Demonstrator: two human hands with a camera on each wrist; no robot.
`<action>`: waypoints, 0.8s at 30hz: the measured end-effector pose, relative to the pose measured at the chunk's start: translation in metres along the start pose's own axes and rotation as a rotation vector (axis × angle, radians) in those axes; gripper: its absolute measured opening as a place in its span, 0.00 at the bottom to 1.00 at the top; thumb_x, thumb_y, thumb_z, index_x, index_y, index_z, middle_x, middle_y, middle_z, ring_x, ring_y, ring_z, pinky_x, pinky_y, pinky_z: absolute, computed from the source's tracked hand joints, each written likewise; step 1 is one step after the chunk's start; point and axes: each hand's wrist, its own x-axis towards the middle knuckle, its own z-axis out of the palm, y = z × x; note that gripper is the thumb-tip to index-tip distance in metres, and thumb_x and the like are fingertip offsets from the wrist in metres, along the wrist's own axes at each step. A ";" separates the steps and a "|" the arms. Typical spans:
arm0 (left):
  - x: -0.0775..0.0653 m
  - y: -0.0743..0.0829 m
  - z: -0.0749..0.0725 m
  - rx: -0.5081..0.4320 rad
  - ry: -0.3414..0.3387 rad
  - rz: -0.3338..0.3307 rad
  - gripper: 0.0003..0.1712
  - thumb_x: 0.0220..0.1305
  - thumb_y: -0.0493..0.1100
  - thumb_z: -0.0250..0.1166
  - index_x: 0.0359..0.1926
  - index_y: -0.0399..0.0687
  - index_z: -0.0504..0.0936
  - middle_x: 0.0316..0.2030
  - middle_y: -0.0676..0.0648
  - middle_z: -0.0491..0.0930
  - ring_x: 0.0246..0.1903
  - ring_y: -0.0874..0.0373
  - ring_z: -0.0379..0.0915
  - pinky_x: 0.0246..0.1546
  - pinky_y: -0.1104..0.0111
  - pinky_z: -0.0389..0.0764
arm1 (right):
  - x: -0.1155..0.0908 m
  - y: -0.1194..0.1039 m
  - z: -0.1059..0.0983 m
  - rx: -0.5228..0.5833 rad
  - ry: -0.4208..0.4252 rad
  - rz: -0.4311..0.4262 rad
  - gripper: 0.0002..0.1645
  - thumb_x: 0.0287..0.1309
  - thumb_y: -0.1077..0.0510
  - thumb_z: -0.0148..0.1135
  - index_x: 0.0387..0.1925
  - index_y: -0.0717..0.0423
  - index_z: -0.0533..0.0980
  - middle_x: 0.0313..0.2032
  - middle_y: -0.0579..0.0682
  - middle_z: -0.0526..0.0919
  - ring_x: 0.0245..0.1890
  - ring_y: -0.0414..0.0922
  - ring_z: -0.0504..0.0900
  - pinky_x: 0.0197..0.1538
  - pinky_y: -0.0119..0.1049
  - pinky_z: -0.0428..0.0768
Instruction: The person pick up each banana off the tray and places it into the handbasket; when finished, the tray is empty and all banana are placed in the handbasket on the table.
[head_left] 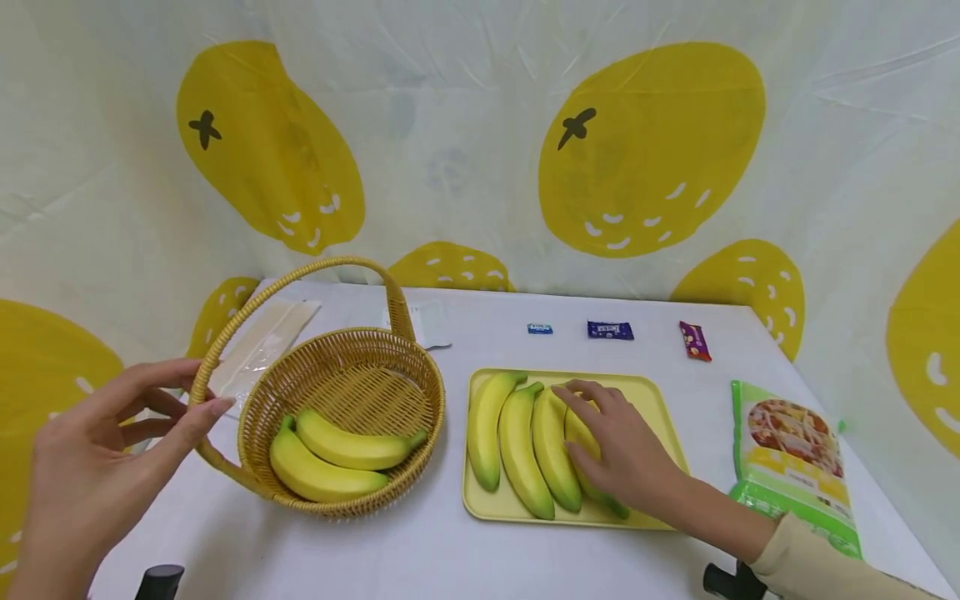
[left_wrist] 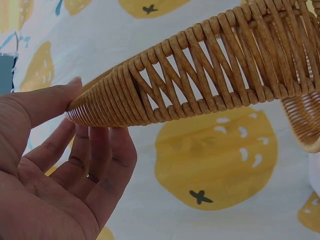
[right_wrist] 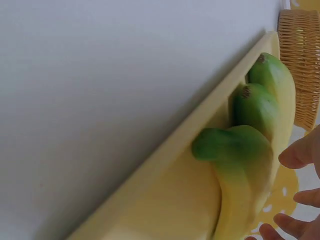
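A round wicker basket [head_left: 360, 379] stands at the left, its tall handle arching overhead. My left hand [head_left: 112, 458] pinches the side of the basket handle [left_wrist: 107, 102] between thumb and fingertips. Two bananas [head_left: 352, 446] lie together in the near part of the basket. To the right is a yellow rectangular tray [head_left: 648, 404] with several bananas [head_left: 517, 450] side by side. My right hand [head_left: 622, 454] is over the rightmost bananas, fingers spread and loosely bent. From the right wrist, the thumb [right_wrist: 300, 152] shows right beside a banana [right_wrist: 245, 160] with a green end.
Three small wrapped snacks lie at the back: a light blue one [head_left: 539, 328], a dark blue one [head_left: 610, 331] and a purple one [head_left: 695, 341]. A green food bag [head_left: 795, 458] lies right of the tray. Behind the basket is a clear plastic packet [head_left: 262, 342].
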 end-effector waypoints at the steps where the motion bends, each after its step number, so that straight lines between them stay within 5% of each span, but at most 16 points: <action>1: 0.000 0.000 0.000 0.005 0.002 0.000 0.29 0.51 0.27 0.83 0.55 0.44 0.89 0.42 0.52 0.85 0.33 0.65 0.79 0.41 0.85 0.80 | -0.002 0.001 0.001 -0.007 0.006 -0.005 0.41 0.57 0.61 0.75 0.73 0.55 0.73 0.64 0.58 0.76 0.59 0.59 0.76 0.57 0.59 0.79; 24: -0.002 0.003 0.001 0.009 0.009 -0.006 0.29 0.50 0.26 0.83 0.54 0.43 0.89 0.41 0.52 0.86 0.32 0.65 0.79 0.40 0.85 0.81 | -0.023 0.015 0.006 -0.060 0.036 0.039 0.46 0.48 0.61 0.77 0.72 0.57 0.73 0.62 0.63 0.75 0.56 0.62 0.75 0.57 0.59 0.79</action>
